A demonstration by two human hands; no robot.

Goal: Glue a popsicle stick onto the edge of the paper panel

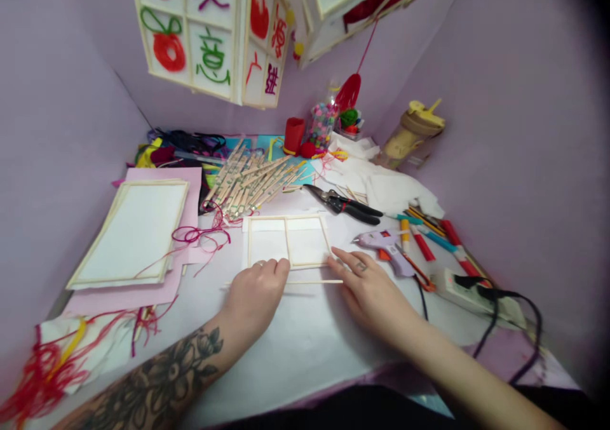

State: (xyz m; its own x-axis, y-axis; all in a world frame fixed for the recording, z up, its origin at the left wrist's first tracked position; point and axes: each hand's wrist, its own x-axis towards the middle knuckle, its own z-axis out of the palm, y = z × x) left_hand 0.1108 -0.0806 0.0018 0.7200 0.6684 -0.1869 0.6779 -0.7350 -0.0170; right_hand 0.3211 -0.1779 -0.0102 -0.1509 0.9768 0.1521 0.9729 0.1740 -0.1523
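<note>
The table [295, 344] filled the lower middle of the frame. A lantern [214, 42] hung at upper centre; stacked panels [131, 233] lay at left. The right hand [366, 290], right of centre, had fingers extended and slightly spread, the tips at the lower right corner of the grid [286, 239], which lay flat at centre. The left hand [260, 293] was at lower centre, fingers curled and pinching the stick [312, 282], its knuckles by the grid's lower edge. The stick projected both sides of that hand, just below the grid, its far end near the right fingers.
</note>
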